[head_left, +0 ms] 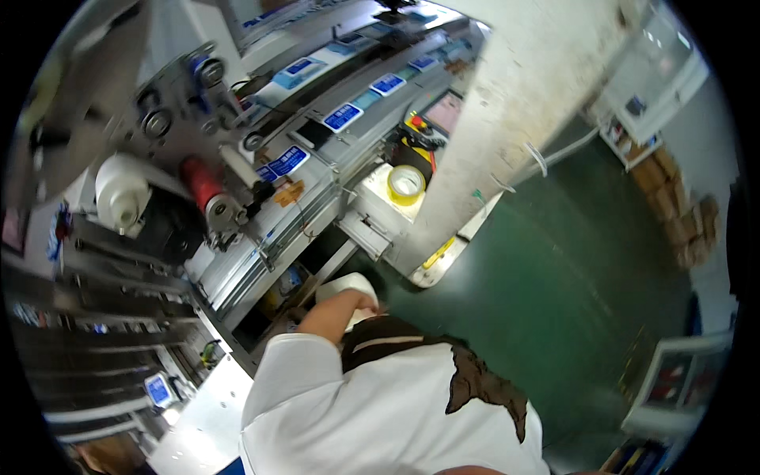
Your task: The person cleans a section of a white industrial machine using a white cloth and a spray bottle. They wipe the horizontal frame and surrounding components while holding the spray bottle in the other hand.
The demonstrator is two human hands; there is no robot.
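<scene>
Left hand (pixel 360 301) rests on a white roll (pixel 342 286) under the packaging machine (pixel 261 182); grip cannot be told; yellow tape roll (pixel 406 184) sits above

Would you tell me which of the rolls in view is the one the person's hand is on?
The white roll low by the machine's base, under the hand. The yellow tape roll, red roller and white spool sit higher, untouched.

A bare forearm in a short white sleeve bends up from the lower edge, its hand (pixel 360 302) curled closed; which side it is, unclear
</scene>
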